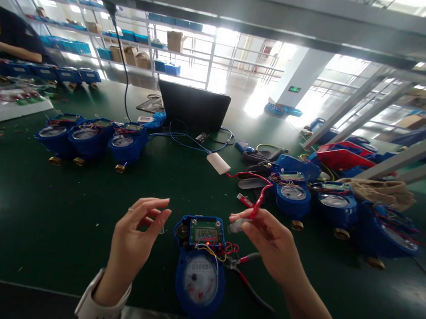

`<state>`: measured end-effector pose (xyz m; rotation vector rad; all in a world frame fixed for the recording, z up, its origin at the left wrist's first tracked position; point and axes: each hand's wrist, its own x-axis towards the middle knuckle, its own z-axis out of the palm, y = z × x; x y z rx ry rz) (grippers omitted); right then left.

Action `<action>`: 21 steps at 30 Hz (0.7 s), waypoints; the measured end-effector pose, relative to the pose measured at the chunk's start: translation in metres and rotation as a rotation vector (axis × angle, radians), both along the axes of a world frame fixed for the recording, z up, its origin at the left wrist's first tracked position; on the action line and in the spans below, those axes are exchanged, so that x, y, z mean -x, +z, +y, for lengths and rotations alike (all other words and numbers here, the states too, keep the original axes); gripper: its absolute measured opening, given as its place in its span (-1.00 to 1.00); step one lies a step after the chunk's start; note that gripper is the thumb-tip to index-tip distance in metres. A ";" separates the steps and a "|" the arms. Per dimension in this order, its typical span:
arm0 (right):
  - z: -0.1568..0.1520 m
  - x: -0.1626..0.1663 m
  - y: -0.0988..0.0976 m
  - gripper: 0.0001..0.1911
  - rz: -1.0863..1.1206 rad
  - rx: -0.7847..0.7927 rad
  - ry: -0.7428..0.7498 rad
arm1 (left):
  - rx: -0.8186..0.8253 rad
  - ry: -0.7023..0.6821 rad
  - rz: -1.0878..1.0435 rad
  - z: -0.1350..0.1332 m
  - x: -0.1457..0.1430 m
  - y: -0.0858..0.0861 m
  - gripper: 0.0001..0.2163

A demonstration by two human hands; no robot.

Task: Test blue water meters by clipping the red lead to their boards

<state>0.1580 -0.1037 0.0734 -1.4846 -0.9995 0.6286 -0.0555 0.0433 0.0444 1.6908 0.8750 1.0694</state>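
A blue water meter [200, 280] sits in front of me. Its electronics box is uncovered, showing a lit red light and a digital display [206, 233]. To its right, my right hand [271, 239] pinches a clear pin connector [238, 225] on the end of a red cable [262, 197]. The pins point left, just above the display's right edge. My left hand [134, 241] hovers left of the meter, thumb and fingers apart; a small clear edge shows by the thumb, too faint to name. Pliers [243, 273] with red and black handles lie partly behind the meter.
A white adapter box [218, 163] joins the red cable to a blue cable near a black laptop [195, 105]. More blue meters stand at left [88, 138] and right [292, 194]. A metal frame [347, 110] slants at right. A person [13, 34] sits far left.
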 end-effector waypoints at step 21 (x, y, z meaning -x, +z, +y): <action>-0.010 0.003 -0.002 -0.90 -0.290 0.299 0.102 | 0.187 -0.301 0.077 -0.037 -0.022 -0.039 -0.63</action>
